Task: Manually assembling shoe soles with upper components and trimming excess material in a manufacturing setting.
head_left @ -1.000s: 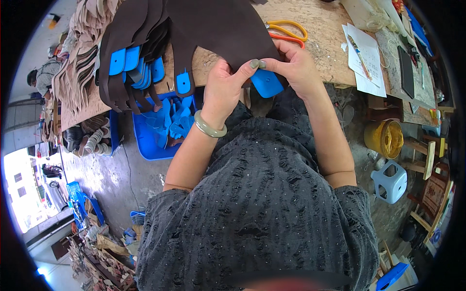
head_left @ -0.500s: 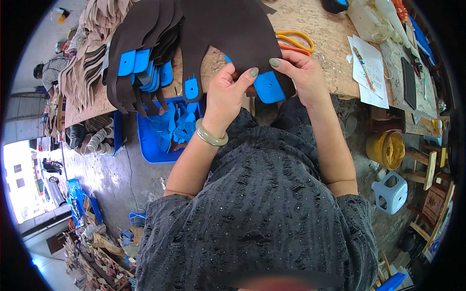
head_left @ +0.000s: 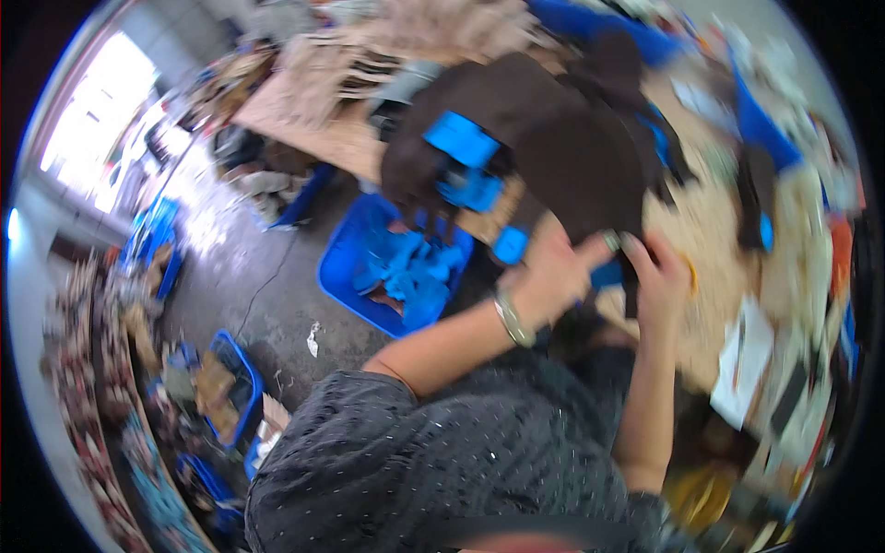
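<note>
Left hand (head_left: 551,281) and right hand (head_left: 660,281), close together, pinch the near end of a wide, dark brown, leather-like sheet (head_left: 581,166). It lies partly over the pale wooden table (head_left: 724,267). Soft pinches and a flat, smooth edge should work best. Off to its left sits a blue plastic tub (head_left: 343,290) of bright blue scraps (head_left: 415,272).
</note>
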`<act>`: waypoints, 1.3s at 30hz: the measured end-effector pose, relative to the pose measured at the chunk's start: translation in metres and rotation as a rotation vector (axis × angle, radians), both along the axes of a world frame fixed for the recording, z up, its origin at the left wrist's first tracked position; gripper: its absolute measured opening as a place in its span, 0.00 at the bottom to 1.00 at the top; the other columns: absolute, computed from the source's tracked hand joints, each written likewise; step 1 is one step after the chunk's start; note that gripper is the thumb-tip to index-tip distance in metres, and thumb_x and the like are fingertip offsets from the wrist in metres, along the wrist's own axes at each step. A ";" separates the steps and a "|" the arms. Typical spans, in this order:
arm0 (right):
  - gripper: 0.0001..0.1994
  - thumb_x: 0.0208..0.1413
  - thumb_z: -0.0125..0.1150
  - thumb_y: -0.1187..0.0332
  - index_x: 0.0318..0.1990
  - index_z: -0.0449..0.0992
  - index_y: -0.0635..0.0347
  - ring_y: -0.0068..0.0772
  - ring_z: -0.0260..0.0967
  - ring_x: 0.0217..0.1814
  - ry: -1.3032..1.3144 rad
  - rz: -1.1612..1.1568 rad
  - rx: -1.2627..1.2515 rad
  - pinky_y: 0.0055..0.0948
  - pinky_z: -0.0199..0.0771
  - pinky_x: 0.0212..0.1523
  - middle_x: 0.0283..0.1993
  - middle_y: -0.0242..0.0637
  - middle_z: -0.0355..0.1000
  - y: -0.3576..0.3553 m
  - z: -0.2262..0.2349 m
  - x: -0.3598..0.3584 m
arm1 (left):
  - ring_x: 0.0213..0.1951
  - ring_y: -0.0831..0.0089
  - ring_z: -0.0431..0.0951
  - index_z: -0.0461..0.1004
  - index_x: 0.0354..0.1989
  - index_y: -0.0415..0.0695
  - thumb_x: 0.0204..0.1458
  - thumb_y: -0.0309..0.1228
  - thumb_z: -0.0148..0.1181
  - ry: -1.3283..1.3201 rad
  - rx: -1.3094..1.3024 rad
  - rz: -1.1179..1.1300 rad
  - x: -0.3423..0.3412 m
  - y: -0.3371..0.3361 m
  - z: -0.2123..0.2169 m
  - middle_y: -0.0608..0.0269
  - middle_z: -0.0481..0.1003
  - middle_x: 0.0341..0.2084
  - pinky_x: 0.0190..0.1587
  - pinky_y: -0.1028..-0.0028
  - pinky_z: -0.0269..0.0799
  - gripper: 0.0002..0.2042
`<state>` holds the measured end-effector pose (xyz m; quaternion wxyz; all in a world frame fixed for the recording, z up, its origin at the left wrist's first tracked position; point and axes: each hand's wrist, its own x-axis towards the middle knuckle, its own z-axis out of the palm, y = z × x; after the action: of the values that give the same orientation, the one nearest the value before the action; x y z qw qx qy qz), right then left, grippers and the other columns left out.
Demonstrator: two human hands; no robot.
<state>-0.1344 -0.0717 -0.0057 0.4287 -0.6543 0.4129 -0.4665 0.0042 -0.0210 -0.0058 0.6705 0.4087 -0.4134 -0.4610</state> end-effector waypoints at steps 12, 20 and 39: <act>0.16 0.36 0.70 0.78 0.35 0.72 0.63 0.23 0.68 0.35 -0.559 0.341 0.325 0.24 0.66 0.45 0.33 0.31 0.72 0.020 0.006 0.001 | 0.32 0.87 0.70 0.73 0.46 0.39 0.54 0.24 0.58 0.144 -0.173 -0.172 0.023 0.037 0.007 0.73 0.75 0.33 0.32 0.83 0.67 0.11; 0.11 0.39 0.68 0.78 0.28 0.70 0.61 0.25 0.62 0.39 -0.424 0.137 -0.197 0.24 0.62 0.46 0.33 0.31 0.63 0.030 0.003 0.004 | 0.49 0.80 0.71 0.65 0.54 0.40 0.55 0.22 0.57 0.158 -0.255 -0.291 0.020 0.038 0.003 0.66 0.72 0.47 0.48 0.75 0.70 0.18; 0.06 0.52 0.59 0.76 0.37 0.74 0.70 0.29 0.66 0.34 0.234 0.077 -0.364 0.24 0.64 0.34 0.32 0.36 0.69 0.056 0.029 -0.027 | 0.44 0.73 0.73 0.69 0.50 0.38 0.51 0.23 0.61 -0.352 -0.183 -0.296 0.022 0.041 0.024 0.58 0.75 0.42 0.48 0.73 0.69 0.17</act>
<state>-0.1613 -0.0156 0.0238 0.2703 -0.7859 0.3434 -0.4374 0.0263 0.0199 0.0184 0.5475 0.3552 -0.6194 -0.4363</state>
